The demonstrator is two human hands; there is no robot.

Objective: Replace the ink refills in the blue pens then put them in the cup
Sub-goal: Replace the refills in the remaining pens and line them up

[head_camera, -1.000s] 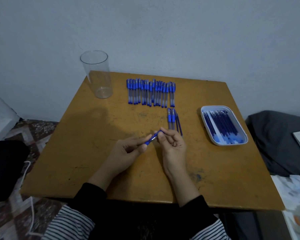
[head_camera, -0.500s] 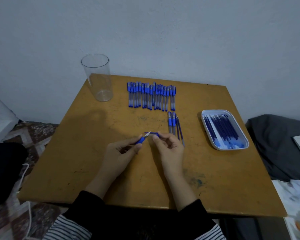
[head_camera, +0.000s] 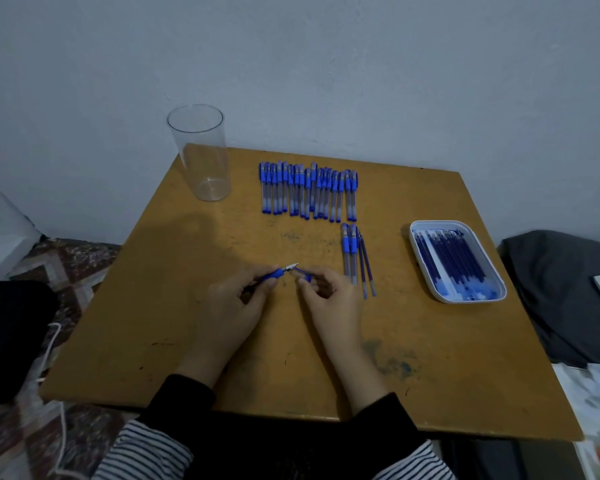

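Note:
My left hand (head_camera: pixel 238 304) grips a blue pen (head_camera: pixel 274 273) by its grip section, its metal tip bare and pointing up-right. My right hand (head_camera: pixel 326 296) pinches the pen's blue cap (head_camera: pixel 303 273), pulled off and just right of the tip. A row of several capped blue pens (head_camera: pixel 307 192) lies at the back of the wooden table (head_camera: pixel 153 323). Two more pens (head_camera: pixel 349 251) and two loose refills (head_camera: pixel 366 268) lie beside my right hand. A white tray (head_camera: pixel 426 268) of several dark blue refills sits at the right. The clear cup (head_camera: pixel 201 157) stands empty at the back left.
Dark grey cloth (head_camera: pixel 561 292) lies off the table's right edge, with papers (head_camera: pixel 596 403) below it. A black object (head_camera: pixel 7 337) and a white cable (head_camera: pixel 49 358) are on the patterned floor at the left. The wall is close behind the table.
The cap has come off the pen: my hands have drawn apart, left hand keeping the pen, right hand keeping the cap. The view has tilted down a little.

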